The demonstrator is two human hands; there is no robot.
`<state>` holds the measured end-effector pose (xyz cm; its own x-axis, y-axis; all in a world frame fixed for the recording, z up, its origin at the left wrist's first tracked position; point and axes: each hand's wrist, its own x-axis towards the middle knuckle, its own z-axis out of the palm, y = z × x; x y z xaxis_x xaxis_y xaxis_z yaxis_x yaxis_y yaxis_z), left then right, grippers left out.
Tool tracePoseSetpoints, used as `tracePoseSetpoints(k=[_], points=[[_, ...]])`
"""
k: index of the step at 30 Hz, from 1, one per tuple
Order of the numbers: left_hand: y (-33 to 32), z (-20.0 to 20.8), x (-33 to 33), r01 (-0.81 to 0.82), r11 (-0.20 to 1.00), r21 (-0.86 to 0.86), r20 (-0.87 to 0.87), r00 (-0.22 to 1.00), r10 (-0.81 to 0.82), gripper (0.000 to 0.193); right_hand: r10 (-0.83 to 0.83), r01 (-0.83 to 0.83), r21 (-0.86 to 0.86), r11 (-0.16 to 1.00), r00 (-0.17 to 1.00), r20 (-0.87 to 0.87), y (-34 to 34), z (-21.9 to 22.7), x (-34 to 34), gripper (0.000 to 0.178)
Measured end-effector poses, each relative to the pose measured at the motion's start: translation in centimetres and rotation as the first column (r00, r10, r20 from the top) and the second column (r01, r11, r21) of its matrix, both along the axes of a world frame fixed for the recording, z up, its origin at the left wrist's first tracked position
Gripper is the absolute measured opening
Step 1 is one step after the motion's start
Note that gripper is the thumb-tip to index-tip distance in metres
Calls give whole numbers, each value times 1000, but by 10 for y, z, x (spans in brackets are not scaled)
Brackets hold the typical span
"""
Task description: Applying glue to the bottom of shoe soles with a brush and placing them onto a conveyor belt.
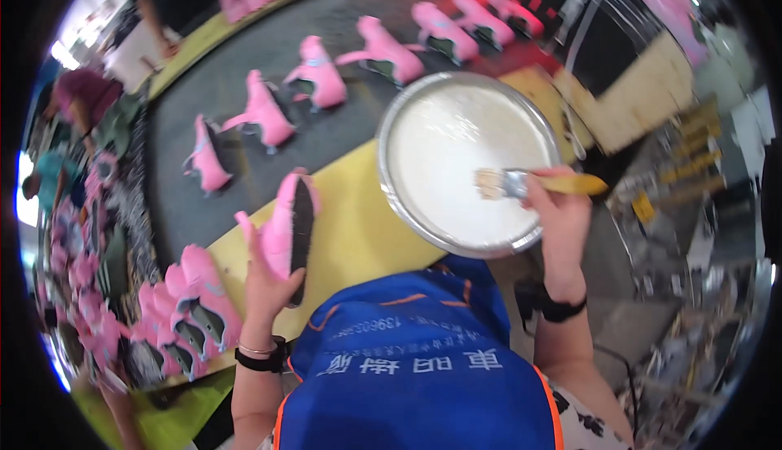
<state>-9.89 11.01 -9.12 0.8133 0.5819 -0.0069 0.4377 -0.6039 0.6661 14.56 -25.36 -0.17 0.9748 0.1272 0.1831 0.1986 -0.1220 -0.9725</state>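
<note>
Between our left hand (269,283) and our right hand (562,222) we have bare yellow ledge (350,238), while the glue bowl (423,230) blocks ahead-right and pink shoe uppers (265,112) crowd the belt beyond.

Dark conveyor belt (342,136) ran from 8 toward 1 o'clock, edged by a yellow ledge (358,230); bright window light (61,52) at 10 o'clock.

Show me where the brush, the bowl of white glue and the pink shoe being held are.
brush (509,182): head view, metal ferrule.
bowl (391,124): head view, left rim.
pink shoe (281,226): head view, pink side.
</note>
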Motion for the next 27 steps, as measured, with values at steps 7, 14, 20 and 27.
tracePoseSetpoints(k=[7, 14, 20, 27], points=[[-19, 12, 25, 165, 352, -921, 202, 977, 71, 95, 137, -25, -576, 817, 979, 151, 4, -21, 3, 22], [-88, 95, 35, 242, 194, -951, 255, 966, 46, 100, 117, -85, -435, 897, 992, 48, 7, 2, -2, 22], [-101, 126, 62, 178, 94, -979, 161, 973, -164, 93, 49, 17, -335, 942, 981, 187, 0, -2, 13, 18], [-104, 150, 86, 128, 28, -991, 110, 928, -355, 85, 420, -197, -449, 872, 771, 478, 0, 40, -4, 18]])
